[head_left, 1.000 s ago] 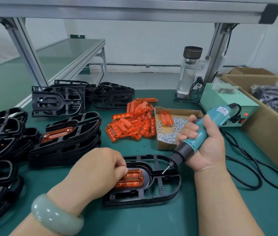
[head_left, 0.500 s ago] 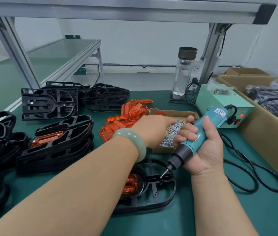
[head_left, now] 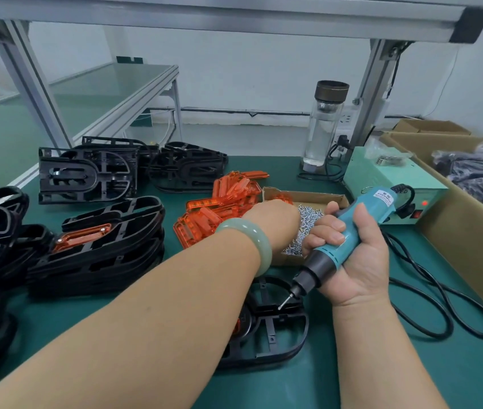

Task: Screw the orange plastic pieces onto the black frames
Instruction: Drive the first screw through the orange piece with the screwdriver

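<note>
A black frame [head_left: 272,335] lies flat on the green mat in front of me, half covered by my left forearm. Only a sliver of its orange piece [head_left: 237,329] shows. My left hand [head_left: 272,219] reaches into the cardboard box [head_left: 302,194] of small silver screws [head_left: 308,215]; its fingertips are down among the screws and hidden. My right hand [head_left: 355,261] grips a teal electric screwdriver [head_left: 361,225], whose bit points down just above the frame's middle rib. A pile of loose orange pieces [head_left: 219,208] lies left of the box.
Stacked black frames [head_left: 101,252] stand at the left, the top one carrying an orange piece [head_left: 83,236]; more frames [head_left: 86,172] are behind. A green power unit [head_left: 396,178], a glass bottle [head_left: 325,128], a black cable [head_left: 441,305] and a large carton [head_left: 455,231] are on the right.
My left hand left the orange piece on the frame and moved up and right into the screw box. The right hand kept the screwdriver almost still over the frame.
</note>
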A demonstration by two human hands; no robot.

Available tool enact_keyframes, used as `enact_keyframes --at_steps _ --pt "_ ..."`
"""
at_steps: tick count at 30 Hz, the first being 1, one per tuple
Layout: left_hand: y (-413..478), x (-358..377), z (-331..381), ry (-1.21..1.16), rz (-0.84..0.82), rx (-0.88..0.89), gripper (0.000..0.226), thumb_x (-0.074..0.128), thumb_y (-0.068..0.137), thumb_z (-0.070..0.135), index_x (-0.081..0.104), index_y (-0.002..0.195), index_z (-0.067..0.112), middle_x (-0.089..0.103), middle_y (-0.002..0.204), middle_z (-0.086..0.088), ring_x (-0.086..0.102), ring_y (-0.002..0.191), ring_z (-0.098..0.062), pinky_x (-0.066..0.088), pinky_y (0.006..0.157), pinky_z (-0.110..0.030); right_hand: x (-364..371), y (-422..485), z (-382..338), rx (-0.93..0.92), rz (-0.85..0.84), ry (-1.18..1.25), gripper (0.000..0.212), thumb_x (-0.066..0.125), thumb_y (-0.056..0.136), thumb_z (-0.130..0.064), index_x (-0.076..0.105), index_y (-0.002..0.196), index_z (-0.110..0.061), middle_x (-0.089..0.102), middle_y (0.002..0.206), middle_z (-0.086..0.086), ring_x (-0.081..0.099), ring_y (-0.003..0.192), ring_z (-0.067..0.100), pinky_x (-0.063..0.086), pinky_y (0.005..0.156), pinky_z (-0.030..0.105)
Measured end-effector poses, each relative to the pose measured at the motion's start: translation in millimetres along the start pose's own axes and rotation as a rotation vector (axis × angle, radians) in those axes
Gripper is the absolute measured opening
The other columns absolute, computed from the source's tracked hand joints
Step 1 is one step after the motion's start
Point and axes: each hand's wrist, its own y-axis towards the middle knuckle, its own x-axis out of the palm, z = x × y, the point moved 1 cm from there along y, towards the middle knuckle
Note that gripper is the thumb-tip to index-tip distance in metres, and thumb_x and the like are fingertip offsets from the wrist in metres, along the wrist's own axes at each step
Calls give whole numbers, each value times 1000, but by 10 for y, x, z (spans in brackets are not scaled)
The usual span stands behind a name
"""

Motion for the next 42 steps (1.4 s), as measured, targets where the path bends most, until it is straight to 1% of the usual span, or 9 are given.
enact_keyframes --at_steps 4,7,11,14,21,26,33,39,42 --pt "4 -12 -48 -240 191 -32 17 58 89 15 72 98 17 69 101 -4 62 96 -22 48 83 -30 9 -1 -2 -5 1 1 27 53 83 -40 55 88 -14 43 58 -10 42 42 2 42 46 16" --pt "-3 -38 -87 -505 300 -83 14 60 90 18 72 87 13 71 88 -5 63 80 -18 50 76 -28 10 1 -10 -9 7 3 26 53 83 -40 54 88 -14 43 57 -9 42 41 2 43 45 17" --pt "-7 -28 -94 -989 289 -196 19 63 89 15 61 72 24 64 66 4 60 57 -7 55 66 -27 8 1 -10 -7 15 5 27 53 83 -40 55 87 -14 42 57 -9 42 41 2 42 45 17" --pt "-9 -28 -44 -1224 292 -239 15 64 88 13 63 76 23 67 72 0 62 60 -8 56 73 -30 13 4 -8 -7 15 10 27 54 83 -40 55 87 -14 42 57 -9 42 41 2 42 45 17" --pt "-71 -110 18 -1732 364 -378 10 62 86 5 61 81 13 61 71 -5 57 62 -12 51 57 -19 11 5 6 -2 23 7 26 55 84 -40 56 86 -13 43 57 -9 43 41 3 42 45 18" --pt "-129 -139 -83 -1793 402 -376 15 64 81 -4 59 79 10 62 65 -6 59 54 -11 50 49 -16 17 0 16 -5 26 2 26 56 83 -40 56 87 -14 43 58 -9 42 41 3 42 45 17" --pt "-146 -139 -103 -1282 425 -304 13 69 84 19 66 72 23 68 66 3 62 57 -5 47 49 -14 30 -11 46 -9 37 -14 26 55 84 -39 55 87 -13 42 58 -8 42 41 3 42 45 17" --pt "-326 -235 -135 -1542 437 -341 10 67 81 5 64 75 12 67 64 -5 61 54 -10 48 48 -16 34 -7 39 -19 44 1 25 56 84 -39 56 86 -14 43 58 -9 42 41 2 42 46 17" --pt "-598 -249 -207 -1609 382 -309 16 64 86 17 60 71 11 65 59 -1 56 48 -8 44 42 -15 41 -11 52 -51 61 0 22 57 82 -38 56 84 -16 42 58 -9 42 42 3 43 47 17"
